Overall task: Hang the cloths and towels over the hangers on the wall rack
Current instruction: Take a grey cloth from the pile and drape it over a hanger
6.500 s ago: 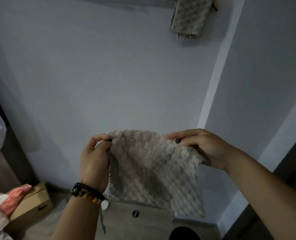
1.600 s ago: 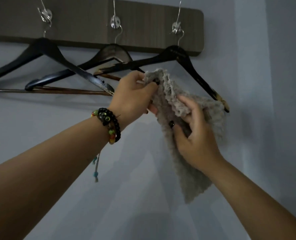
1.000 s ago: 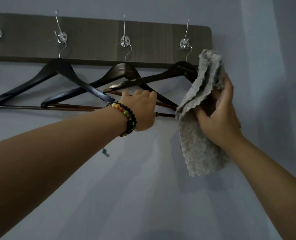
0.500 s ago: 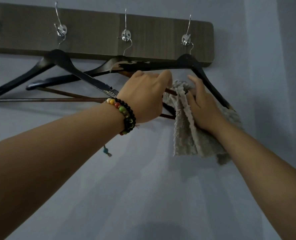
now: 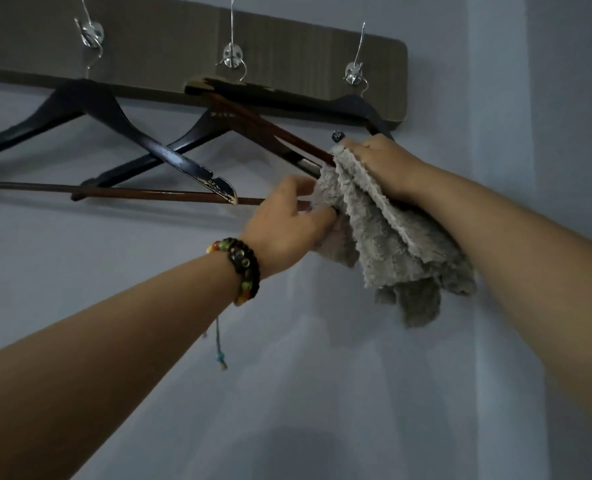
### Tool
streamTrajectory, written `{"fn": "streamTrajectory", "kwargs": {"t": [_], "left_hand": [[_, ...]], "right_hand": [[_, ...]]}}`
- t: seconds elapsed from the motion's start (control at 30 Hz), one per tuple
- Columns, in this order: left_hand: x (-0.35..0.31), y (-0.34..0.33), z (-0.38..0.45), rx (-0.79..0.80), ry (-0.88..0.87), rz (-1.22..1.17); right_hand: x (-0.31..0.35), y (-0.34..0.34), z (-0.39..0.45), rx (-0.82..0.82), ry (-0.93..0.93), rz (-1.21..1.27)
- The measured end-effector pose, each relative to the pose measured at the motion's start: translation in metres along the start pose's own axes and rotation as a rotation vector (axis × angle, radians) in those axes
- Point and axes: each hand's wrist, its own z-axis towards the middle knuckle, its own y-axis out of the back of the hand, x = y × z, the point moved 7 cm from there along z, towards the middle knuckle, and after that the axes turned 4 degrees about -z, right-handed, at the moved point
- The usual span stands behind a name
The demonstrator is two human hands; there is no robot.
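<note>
My left hand (image 5: 287, 223) pinches the grey cloth (image 5: 384, 237) draped over the rightmost hanger's bar (image 5: 287, 136) under the wall rack (image 5: 287, 46), while my right hand (image 5: 381, 161) presses flat on its fold.

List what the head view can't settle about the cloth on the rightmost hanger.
- Cloth fully over the hanger's crossbar: contact hidden by the right hand and the folds.
- Left hand grip: fingertips buried in cloth, motion-blurred.
- Leftmost hanger: cut off by the left edge.
</note>
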Motion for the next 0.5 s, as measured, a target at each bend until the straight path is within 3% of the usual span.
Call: {"fn": "streamTrajectory", "kwargs": {"t": [0.07,0.23,0.37,0.5], "left_hand": [[-0.001,-0.005,0.007,0.005,0.075,-0.147],[0.000,-0.008,0.013,-0.016,0.096,-0.192],[0.003,-0.007,0.007,-0.041,0.145,-0.203],[-0.003,-0.004,0.008,-0.067,0.166,-0.299]], "right_hand": [[0.002,0.003,-0.003,-0.045,0.004,0.016],[-0.014,0.012,-0.021,-0.226,-0.030,-0.009],[-0.052,0.016,-0.034,-0.300,-0.270,-0.012],[-0.075,0.007,-0.043,-0.263,-0.514,0.313]]}}
